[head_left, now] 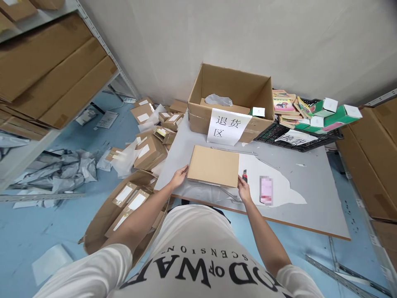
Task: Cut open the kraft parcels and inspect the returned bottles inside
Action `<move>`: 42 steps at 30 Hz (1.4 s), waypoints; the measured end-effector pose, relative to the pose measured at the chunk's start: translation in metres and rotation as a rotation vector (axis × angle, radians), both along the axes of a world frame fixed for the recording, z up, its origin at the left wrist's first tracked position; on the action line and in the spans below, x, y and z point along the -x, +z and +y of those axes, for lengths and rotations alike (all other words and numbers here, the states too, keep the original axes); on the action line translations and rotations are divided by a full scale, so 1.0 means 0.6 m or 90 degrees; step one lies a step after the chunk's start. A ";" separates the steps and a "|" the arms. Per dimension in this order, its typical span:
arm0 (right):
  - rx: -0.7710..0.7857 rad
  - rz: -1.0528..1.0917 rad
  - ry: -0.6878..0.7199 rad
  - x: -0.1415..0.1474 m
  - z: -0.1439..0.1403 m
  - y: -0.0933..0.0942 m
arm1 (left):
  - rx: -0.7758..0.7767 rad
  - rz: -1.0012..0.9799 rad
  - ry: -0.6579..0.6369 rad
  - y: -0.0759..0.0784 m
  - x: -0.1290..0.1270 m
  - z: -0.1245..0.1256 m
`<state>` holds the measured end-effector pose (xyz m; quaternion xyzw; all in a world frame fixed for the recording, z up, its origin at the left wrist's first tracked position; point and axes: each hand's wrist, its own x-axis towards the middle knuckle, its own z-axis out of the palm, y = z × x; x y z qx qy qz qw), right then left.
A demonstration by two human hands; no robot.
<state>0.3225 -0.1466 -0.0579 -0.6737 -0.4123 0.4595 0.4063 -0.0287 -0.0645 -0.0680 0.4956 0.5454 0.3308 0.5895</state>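
A flat, closed cardboard box (214, 166) is held level by its two short sides, over the near part of the table. My left hand (179, 177) is closed on its left edge, and my right hand (243, 188) grips the lower right corner. Beneath the front edge of the box shows some clear plastic wrap (198, 193). Just right of the box, a red and black box cutter (245, 176) lies on white paper. Further right on that paper is a pink phone (266, 191), its screen blurred out.
On the grey table (322, 198) stands a large open carton (198, 120) with a paper sign. Beside it a black crate (273, 133) holds books and green boxes. Parcels (149, 151) crowd the left floor near an open carton (93, 223). Shelves (40, 142) flank both sides.
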 end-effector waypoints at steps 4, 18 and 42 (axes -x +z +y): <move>0.036 -0.156 0.132 0.009 -0.029 -0.015 | -0.054 0.044 -0.085 -0.027 0.006 -0.035; 0.026 -0.203 0.154 0.020 -0.024 0.009 | -0.134 0.161 -0.111 0.006 0.002 -0.036; 0.054 -0.412 0.161 -0.019 0.115 0.140 | -0.127 0.459 -0.076 0.151 -0.029 0.081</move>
